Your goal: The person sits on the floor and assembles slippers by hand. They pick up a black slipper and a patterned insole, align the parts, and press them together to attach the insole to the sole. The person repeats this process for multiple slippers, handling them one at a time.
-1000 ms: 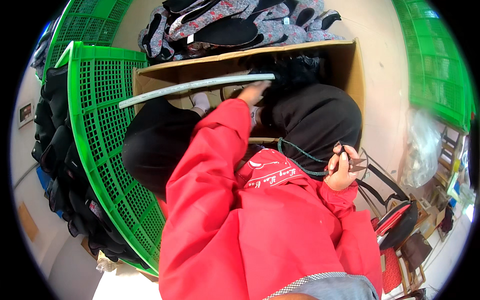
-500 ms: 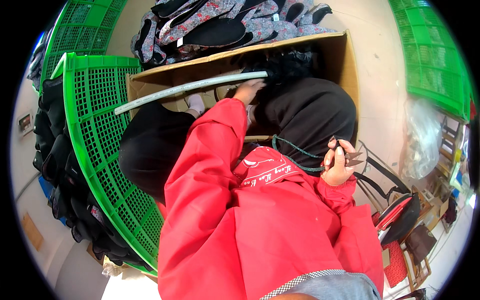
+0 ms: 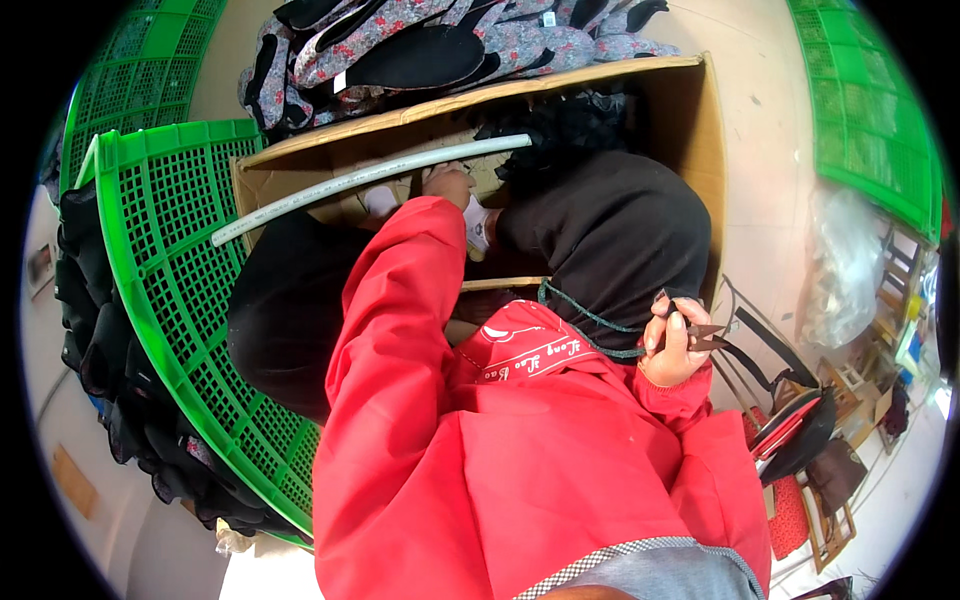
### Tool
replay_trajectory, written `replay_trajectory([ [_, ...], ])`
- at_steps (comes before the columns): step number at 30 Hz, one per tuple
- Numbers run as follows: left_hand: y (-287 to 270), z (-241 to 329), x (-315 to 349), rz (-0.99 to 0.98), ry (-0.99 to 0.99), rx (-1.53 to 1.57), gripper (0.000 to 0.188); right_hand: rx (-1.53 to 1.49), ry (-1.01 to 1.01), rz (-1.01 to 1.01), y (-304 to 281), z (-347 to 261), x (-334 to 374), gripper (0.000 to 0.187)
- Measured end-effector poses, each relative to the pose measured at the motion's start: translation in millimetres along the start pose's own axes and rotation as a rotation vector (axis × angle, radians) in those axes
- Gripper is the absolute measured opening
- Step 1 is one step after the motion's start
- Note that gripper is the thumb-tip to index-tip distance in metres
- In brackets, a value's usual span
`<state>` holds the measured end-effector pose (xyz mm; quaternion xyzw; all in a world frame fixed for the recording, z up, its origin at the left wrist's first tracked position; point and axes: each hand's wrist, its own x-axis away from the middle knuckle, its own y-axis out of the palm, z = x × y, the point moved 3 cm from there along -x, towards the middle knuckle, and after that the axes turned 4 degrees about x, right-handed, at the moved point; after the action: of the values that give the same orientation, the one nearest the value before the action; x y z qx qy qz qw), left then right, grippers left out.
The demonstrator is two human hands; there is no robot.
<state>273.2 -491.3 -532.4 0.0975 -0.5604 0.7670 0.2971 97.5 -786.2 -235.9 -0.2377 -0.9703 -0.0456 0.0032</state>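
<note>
My right hand point(image 3: 676, 345) is closed around dark-bladed thread snips point(image 3: 706, 336), held over my right thigh. A green cord point(image 3: 600, 325) runs from that hand across my lap. My left hand point(image 3: 448, 185) reaches down into a cardboard box point(image 3: 700, 140) between my knees, just under a long white tube point(image 3: 370, 177). Its fingers are mostly hidden, so I cannot make out whether they hold anything. Soft black pieces point(image 3: 580, 125) lie heaped in the box, right of that hand. A light-coloured shoe point(image 3: 478, 225) is beside it.
Beyond the box is a pile of floral-lined black fabric pieces point(image 3: 420, 60). A green crate point(image 3: 165, 200) stands at my left, with black pieces point(image 3: 100, 300) hanging outside it. At the right are another green crate point(image 3: 870, 120), a clear plastic bag point(image 3: 840, 270) and a black bag point(image 3: 800, 430).
My left hand has moved left, away from the black heap, and lower beneath the tube. My right hand stays nearly in place with the snips. The view has shifted slightly.
</note>
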Motion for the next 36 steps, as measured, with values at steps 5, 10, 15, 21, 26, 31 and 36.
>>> replay_trajectory([
  [5,6.7,6.7,-15.5,-0.100,0.000,-0.191,0.023,0.019,0.034,-0.032,3.2,-1.6,0.0,0.019],
  [10,5.1,16.5,-14.8,-0.051,0.037,-0.091,0.020,0.015,0.041,-0.017,1.5,0.9,-0.4,0.019],
  [15,40.8,-11.9,-46.8,-0.155,-0.147,0.881,0.022,0.024,0.034,-0.006,2.9,-0.7,0.8,0.020],
  [21,47.3,-29.1,-40.7,0.231,0.177,0.358,0.029,0.008,0.050,0.018,0.8,-0.3,0.4,0.019],
  [26,14.2,-22.4,-27.9,-0.146,-0.113,0.505,0.022,-0.012,0.057,0.048,-2.7,2.7,-0.2,0.019],
  [31,16.1,-15.7,-16.8,-0.383,0.088,0.671,0.016,-0.034,0.064,0.098,-4.3,2.7,-3.8,0.021],
  [36,-16.6,5.8,18.1,-0.426,0.236,0.314,0.019,-0.095,0.047,0.072,-10.6,6.0,-3.6,0.019],
])
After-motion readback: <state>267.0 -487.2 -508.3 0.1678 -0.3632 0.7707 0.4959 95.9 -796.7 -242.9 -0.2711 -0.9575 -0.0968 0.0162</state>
